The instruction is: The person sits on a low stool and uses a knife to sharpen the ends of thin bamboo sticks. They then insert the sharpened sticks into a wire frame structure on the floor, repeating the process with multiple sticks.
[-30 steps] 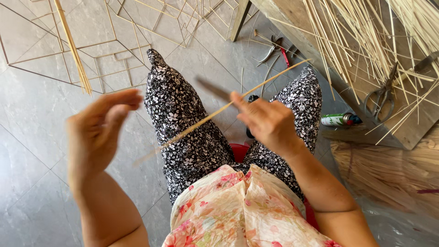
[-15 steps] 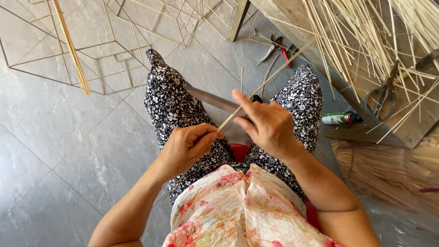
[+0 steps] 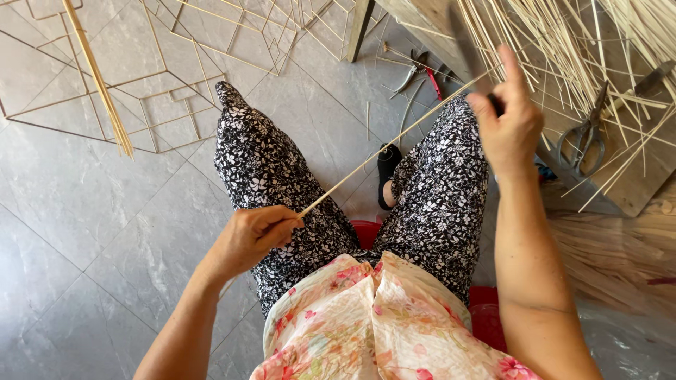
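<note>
A long thin bamboo stick point(image 3: 394, 138) runs slantwise over my lap, from lower left to upper right. My left hand point(image 3: 252, 236) pinches its near end above my left thigh. My right hand point(image 3: 504, 123) is raised at the stick's far end and grips a dark knife blade point(image 3: 466, 48) that points up and away. I sit on a red stool point(image 3: 363, 232), in black-and-white flowered trousers and a pale flowered top.
A heap of thin bamboo strips point(image 3: 563, 42) covers a wooden board at the upper right, with scissors point(image 3: 583, 141) on it. Pliers point(image 3: 420, 70) lie on the grey tiled floor. Stick-built geometric frames point(image 3: 141, 91) spread at the upper left, a stick bundle point(image 3: 98, 77) across them.
My left hand came in from the left and took the stick's near end. My right hand slid up and right along the stick with the knife.
</note>
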